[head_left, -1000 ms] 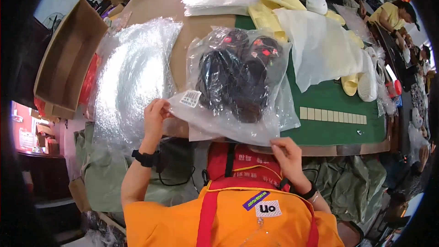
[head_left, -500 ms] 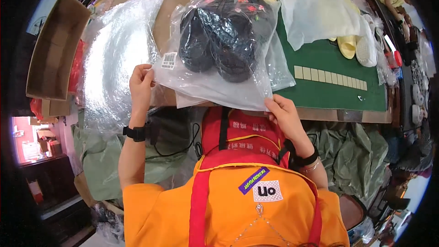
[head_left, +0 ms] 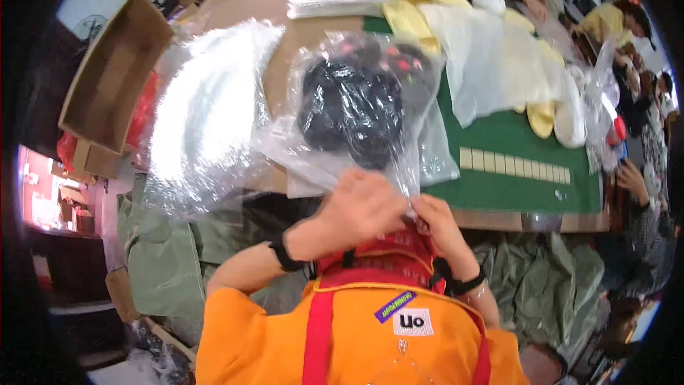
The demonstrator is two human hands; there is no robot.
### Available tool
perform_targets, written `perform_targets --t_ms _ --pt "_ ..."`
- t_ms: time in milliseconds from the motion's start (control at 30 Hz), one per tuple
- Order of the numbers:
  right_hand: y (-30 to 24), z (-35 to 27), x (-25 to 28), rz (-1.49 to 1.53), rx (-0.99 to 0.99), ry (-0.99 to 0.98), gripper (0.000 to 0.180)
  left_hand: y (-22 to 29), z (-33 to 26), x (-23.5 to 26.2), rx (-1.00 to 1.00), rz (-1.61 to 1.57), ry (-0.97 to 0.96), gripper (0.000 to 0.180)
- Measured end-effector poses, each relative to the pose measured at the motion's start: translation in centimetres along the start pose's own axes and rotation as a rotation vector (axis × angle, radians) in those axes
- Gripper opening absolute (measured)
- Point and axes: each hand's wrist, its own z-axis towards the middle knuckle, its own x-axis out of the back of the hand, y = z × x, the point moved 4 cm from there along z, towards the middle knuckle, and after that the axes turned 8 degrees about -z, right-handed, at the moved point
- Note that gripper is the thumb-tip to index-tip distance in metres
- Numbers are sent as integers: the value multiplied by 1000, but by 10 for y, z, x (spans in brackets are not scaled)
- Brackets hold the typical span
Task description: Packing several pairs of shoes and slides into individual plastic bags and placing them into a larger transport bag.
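A clear plastic bag lies on the table in front of me, with a pair of black shoes inside; red and pink spots show at their far end. At the bag's near right corner, my right hand pinches the plastic between thumb and fingers. My left hand is bent across the near edge of the bag, close beside the right one. Motion smears its fingers, so their grip on the plastic is unclear.
Shiny clear plastic sheets are stacked at left, beside an open cardboard box. On the green mat lie a row of beige stickers, yellow slippers and a white plastic bag. Another person's hand is at far right.
My left hand has left the bag's left corner and swung right, near my right hand. The near edge of the bag is gathered rightward. The whole view has shifted slightly.
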Motion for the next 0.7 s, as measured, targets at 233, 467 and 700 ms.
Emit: perform_targets --t_ms 233,467,700 --pt "1 -7 1 108 146 41 26 14 11 -33 -142 72 11 19" --pt "-2 -2 2 -1 148 -47 24 16 5 -31 -171 164 -2 10" --pt "3 -8 2 -1 137 -16 25 17 11 -24 -313 157 -36 8"
